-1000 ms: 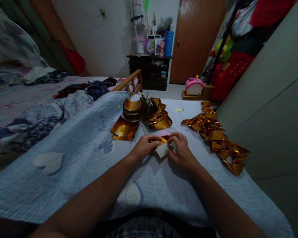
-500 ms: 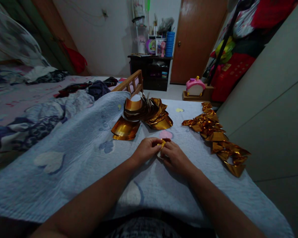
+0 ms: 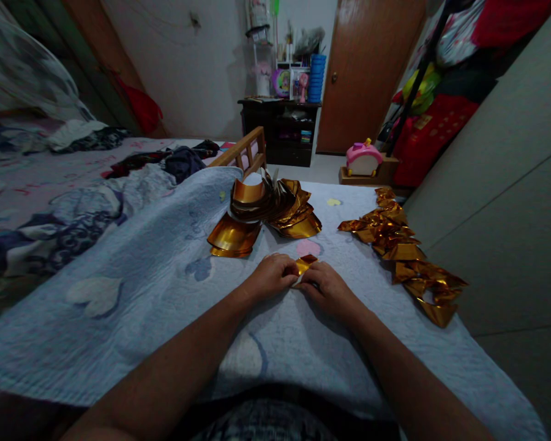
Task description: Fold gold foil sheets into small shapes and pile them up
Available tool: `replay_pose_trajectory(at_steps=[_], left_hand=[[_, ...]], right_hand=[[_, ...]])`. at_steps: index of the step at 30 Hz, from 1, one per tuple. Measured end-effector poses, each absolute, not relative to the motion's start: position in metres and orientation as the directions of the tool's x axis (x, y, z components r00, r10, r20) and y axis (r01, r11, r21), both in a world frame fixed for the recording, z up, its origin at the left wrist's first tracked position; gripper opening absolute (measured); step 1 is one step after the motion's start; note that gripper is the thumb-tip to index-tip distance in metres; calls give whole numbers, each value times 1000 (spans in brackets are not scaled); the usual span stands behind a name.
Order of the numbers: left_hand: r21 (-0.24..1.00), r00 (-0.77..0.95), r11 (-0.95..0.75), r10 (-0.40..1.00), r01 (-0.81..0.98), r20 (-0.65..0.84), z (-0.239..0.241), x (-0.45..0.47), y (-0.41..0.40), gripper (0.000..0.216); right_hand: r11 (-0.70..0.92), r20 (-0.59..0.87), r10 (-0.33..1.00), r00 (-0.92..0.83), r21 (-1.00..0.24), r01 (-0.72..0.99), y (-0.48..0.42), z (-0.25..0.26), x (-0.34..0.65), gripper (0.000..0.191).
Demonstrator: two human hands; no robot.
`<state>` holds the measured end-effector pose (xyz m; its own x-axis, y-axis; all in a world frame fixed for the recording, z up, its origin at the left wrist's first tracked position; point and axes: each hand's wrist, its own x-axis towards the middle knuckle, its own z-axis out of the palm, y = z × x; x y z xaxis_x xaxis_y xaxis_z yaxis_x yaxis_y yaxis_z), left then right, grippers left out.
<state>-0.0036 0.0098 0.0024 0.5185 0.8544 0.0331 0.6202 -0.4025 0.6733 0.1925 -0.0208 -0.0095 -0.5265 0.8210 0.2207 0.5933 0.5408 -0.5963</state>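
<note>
My left hand [image 3: 270, 276] and my right hand [image 3: 327, 288] meet on the light blue quilt [image 3: 142, 294], both pinching a small folded piece of gold foil paper [image 3: 304, 265]. Only its gold tip shows between my fingertips. A pile of curved gold foil sheets [image 3: 266, 214] lies just beyond my hands. To the right runs a row of folded gold foil pieces [image 3: 404, 257].
A wooden bed rail [image 3: 241, 153] rises behind the sheet pile. Crumpled clothes and bedding [image 3: 73, 184] cover the left side. A pale cabinet wall [image 3: 500, 202] stands close on the right. Beyond are a dark shelf unit [image 3: 282, 128], a wooden door [image 3: 362, 73] and a pink toy [image 3: 362, 158].
The white underside of the paper showed a second ago; now my hands have closed together over it and only a gold tip is visible.
</note>
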Motion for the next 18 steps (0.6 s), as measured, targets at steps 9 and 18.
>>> replay_pose_trajectory(at_steps=[9, 18], left_hand=[[722, 585, -431, 810, 541, 45, 3, -14, 13, 16], [735, 622, -449, 781, 508, 47, 1, -17, 15, 14]], right_hand=[[435, 246, 900, -359, -554, 710, -18, -22, 186, 8], [396, 231, 918, -322, -490, 777, -18, -24, 181, 5]])
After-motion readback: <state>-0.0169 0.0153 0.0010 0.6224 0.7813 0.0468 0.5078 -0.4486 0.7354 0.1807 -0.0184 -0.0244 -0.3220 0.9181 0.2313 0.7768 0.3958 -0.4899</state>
